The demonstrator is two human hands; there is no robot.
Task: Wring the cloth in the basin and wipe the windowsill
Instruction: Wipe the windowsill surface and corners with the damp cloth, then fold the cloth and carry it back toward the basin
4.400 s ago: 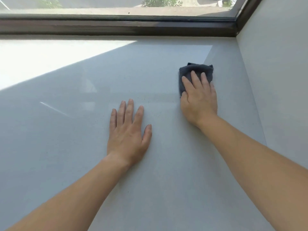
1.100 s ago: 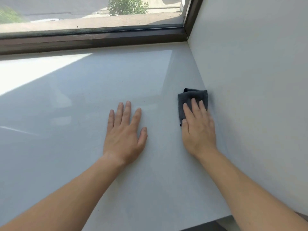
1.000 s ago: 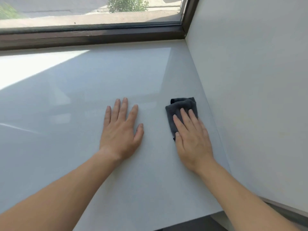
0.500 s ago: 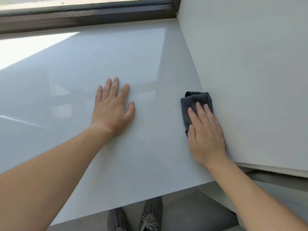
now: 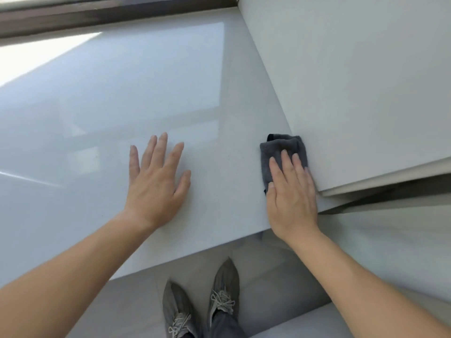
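Both hands lie flat, fingers straight: the left hand (image 5: 156, 189) rests bare on the windowsill (image 5: 97, 106); the right hand (image 5: 291, 193) presses the folded cloth (image 5: 280, 147) onto it, against the side wall (image 5: 353, 81) near the front edge. Judged status: wringing complete, wiping in progress, remaining extent unclear.

The white, glossy windowsill (image 5: 97, 118) is running from the dark window frame (image 5: 97, 15) at its far edge to a near edge above the floor (image 5: 136, 301), and is meeting the pale side wall (image 5: 353, 81) on the right. A sunlight patch (image 5: 29, 54) is falling on its far left part. A folded dark grey cloth (image 5: 275, 147) is lying on it, touching the wall, with the right hand (image 5: 291, 191) pressing flat on it. The left hand (image 5: 156, 184) is resting palm down, fingers spread, well apart from the cloth. The floor is carrying 2 grey laced shoes (image 5: 223, 293).
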